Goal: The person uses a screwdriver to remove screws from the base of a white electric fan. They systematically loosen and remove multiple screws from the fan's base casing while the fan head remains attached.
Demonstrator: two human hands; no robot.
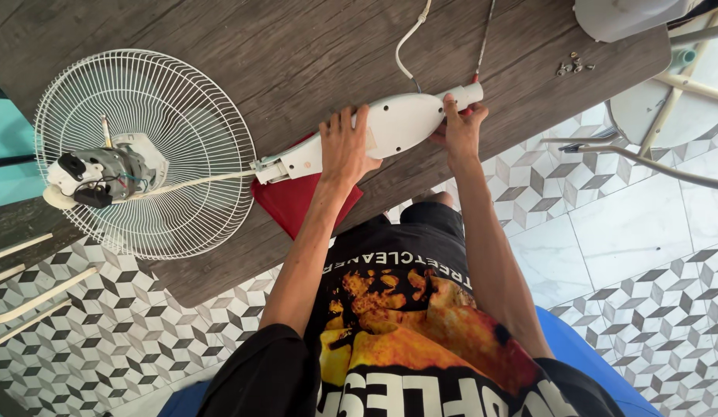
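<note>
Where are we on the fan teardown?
Done: the motor sits bare on the rear grille, no blades or front guard on it, and loose screws lie on the table. In hand: left hand and right hand hold the white neck housing. Left: the housing is unopened, cable attached.

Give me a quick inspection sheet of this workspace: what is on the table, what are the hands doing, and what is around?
Surface: dark wooden table.
Job's things: white fan neck housing lying on the table; fan guard with bare motor.
Clutter: red cloth under the housing; small screws.
Hands: left hand presses the housing; right hand grips its narrow end.
Cables: white cord; motor wires.
Surroundings: patterned tile floor, white stool.
</note>
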